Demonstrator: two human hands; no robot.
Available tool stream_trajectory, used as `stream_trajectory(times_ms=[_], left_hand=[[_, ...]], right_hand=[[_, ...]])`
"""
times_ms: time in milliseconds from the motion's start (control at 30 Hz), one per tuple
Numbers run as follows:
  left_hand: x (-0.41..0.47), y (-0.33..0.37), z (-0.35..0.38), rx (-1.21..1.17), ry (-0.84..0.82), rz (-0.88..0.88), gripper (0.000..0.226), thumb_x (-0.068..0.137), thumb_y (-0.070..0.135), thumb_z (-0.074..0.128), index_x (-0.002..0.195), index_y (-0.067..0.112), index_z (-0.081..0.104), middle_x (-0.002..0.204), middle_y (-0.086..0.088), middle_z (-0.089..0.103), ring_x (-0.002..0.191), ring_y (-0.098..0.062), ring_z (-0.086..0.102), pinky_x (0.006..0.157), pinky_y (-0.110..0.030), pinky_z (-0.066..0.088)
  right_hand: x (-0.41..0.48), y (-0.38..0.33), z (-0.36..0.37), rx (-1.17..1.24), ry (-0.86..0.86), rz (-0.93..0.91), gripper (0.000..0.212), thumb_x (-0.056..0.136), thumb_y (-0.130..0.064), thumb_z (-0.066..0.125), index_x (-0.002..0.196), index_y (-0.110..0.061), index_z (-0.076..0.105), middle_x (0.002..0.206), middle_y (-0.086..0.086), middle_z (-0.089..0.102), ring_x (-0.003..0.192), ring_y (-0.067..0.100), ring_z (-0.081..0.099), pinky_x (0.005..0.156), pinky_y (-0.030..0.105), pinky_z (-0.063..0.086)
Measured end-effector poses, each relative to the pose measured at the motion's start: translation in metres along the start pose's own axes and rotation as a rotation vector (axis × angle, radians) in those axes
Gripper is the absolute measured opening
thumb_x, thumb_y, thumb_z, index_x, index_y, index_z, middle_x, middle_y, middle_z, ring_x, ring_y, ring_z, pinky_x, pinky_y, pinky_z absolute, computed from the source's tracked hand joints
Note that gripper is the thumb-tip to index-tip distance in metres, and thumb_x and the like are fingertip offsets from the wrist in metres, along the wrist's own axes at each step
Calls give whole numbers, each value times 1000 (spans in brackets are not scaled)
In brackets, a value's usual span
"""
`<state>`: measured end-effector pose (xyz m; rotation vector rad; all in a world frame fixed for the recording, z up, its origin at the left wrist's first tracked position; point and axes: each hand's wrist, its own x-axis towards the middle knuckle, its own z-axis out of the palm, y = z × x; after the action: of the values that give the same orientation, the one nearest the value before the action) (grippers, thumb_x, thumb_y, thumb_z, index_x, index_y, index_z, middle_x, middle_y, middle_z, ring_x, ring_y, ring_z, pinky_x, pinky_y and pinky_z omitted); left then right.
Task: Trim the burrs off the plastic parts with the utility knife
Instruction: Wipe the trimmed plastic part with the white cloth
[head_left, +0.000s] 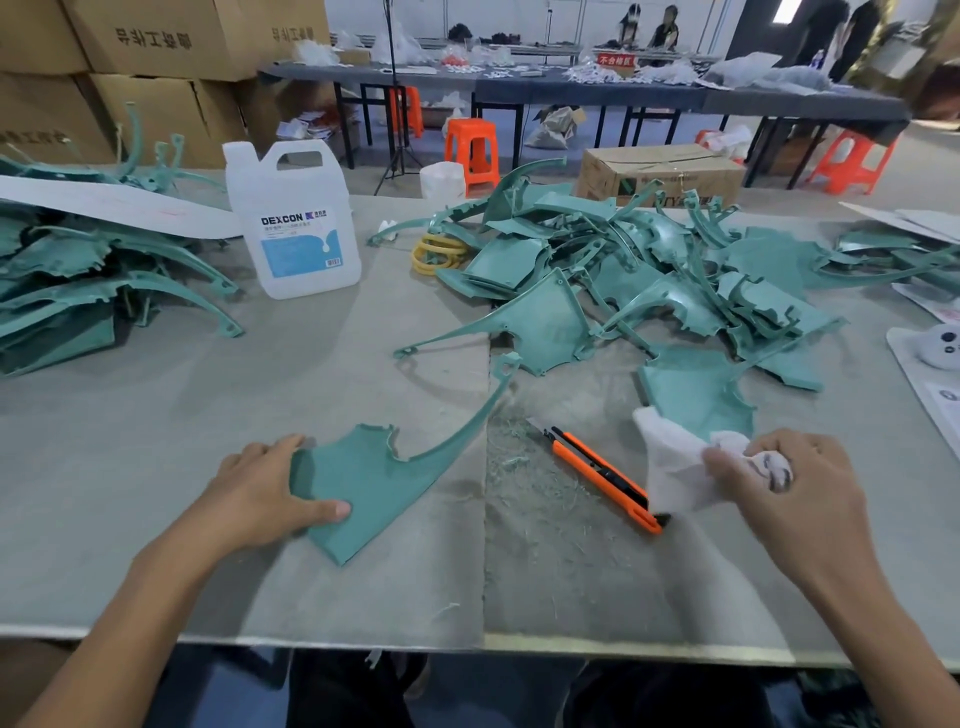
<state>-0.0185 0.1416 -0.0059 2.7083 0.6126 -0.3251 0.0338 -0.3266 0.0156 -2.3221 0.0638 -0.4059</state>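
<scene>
your left hand (270, 493) is nearest, gripping one teal plastic part (363, 483) at its left edge: the thumb lies across the top face and the fingers curl over the far corner, pinning the part flat on the counter (208, 395). its long thin arm sweeps up and away to the right. your right hand (769, 499) is clenched round a crumpled white cloth (670, 467), which fans out toward the part.

the utility knife (602, 475) is in neither hand. it lies loose on the counter between your hands, its butt end just at the cloth's edge and its blade end pointing away from you. pale shavings (519, 467) are strewn beside it.

so this looks like a pause in the cutting, probably a wipe-down of the held part. if burrs remain along its jagged upper edge, the next move calls for putting the cloth down, taking the knife by its orange body, and keeping your left thumb out of the blade's path.

further off, a loose pile of parts (649, 270) sits to the right, a clear jug (296, 218) stands in the middle, and a stack of parts (78, 280) lies far left.
</scene>
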Motion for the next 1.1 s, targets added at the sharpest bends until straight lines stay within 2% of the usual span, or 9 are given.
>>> stream_trajectory(times_ms=[133, 233, 300, 433, 567, 633, 733, 967, 1100], left_hand=[[-1, 3, -9, -329, 130, 4, 73, 69, 39, 91, 131, 16, 62, 119, -9, 68, 108, -27, 64, 89, -35, 50], [-12, 8, -18, -836, 145, -8, 17, 81, 13, 82, 97, 10, 76, 86, -12, 76, 71, -19, 70, 61, -28, 51], [-22, 17, -20, -1025, 77, -36, 3, 87, 12, 74, 89, 11, 73, 82, -13, 74, 62, -14, 64, 58, -26, 44], [-51, 38, -10, -1134, -82, 0, 11, 99, 18, 59, 97, 13, 68, 86, -5, 74, 70, -12, 65, 65, -28, 48], [-80, 56, -6, -1077, -79, 79, 20, 104, 23, 51, 103, 16, 70, 86, -3, 75, 68, -7, 66, 56, -22, 52], [-94, 67, -7, -1062, -66, 136, 20, 104, 22, 52, 105, 20, 71, 83, -1, 74, 67, -7, 66, 51, -20, 49], [-110, 70, -11, -987, -1, 246, 21, 102, 18, 54, 105, 26, 73, 90, -1, 76, 77, -16, 70, 65, -32, 55], [-122, 58, -24, -886, 52, 333, 17, 96, 37, 58, 108, 46, 66, 98, 3, 75, 94, -23, 71, 88, -57, 56], [-120, 63, -22, -818, 87, 324, 20, 91, 46, 51, 108, 50, 62, 96, 9, 74, 93, -18, 71, 88, -54, 56]], right_hand=[[-2, 2, 11, -37, 43, -16, 31, 79, -19, 79, 67, -19, 50, 96, 0, 58, 84, 6, 48, 64, 32, 40], [-4, -5, 19, 103, -4, 56, 33, 86, -10, 66, 90, -41, 56, 103, -7, 66, 82, 25, 60, 73, 46, 53], [-9, -19, 27, 204, -35, 25, 45, 91, -8, 59, 101, -52, 55, 94, -9, 68, 67, 24, 61, 67, 49, 56], [-15, -60, 55, 230, -88, -180, 9, 98, -31, 62, 102, -39, 64, 78, -13, 68, 59, 5, 60, 59, 30, 49], [-21, -110, 98, 117, -195, -373, 35, 98, -60, 40, 88, -30, 53, 89, -10, 55, 79, 8, 50, 68, 21, 38], [-30, -125, 125, 59, -230, -517, 37, 104, -55, 32, 97, -25, 53, 97, -10, 50, 91, 11, 45, 80, 25, 39], [-24, -123, 154, -195, -192, -776, 37, 110, -39, 27, 96, -20, 54, 95, -6, 50, 89, 19, 43, 83, 37, 40], [39, -108, 147, -496, -54, -693, 20, 104, -19, 51, 84, -15, 51, 79, 3, 49, 73, 23, 43, 69, 41, 44], [72, -121, 139, -294, -145, -338, 39, 110, -35, 25, 89, -13, 50, 86, 5, 55, 79, 25, 47, 77, 47, 45]])
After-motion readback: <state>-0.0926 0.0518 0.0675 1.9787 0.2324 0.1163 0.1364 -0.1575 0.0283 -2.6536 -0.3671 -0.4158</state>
